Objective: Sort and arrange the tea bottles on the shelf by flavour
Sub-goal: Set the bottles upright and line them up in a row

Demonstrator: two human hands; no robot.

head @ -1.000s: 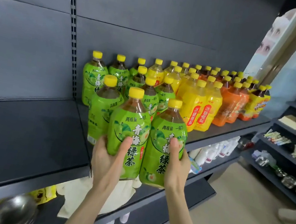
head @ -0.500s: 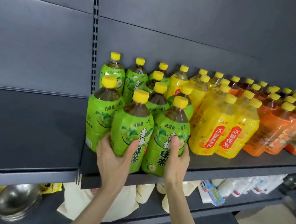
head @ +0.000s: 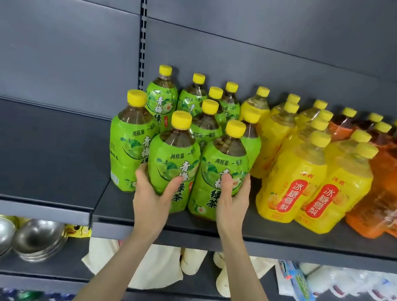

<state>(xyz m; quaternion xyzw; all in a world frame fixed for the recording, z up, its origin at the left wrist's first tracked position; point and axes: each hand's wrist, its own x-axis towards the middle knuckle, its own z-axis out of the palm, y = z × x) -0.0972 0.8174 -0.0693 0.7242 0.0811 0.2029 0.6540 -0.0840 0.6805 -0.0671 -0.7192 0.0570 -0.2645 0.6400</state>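
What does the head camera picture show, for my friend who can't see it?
Two hands, left hand and right hand, each hold a green tea bottle at the shelf front. Yellow bottles and orange bottles stand to their right.

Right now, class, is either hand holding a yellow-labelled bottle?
No: the left hand and the right hand each grip a green-labelled bottle at the front, while the yellow-labelled bottles stand untouched beside them.

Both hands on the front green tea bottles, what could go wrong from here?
1. The two green tea bottles, left hand on one, right hand on the other, sit near the shelf edge; a slip could drop them.
2. Pushing right may knock the yellow pear tea bottles beside them.
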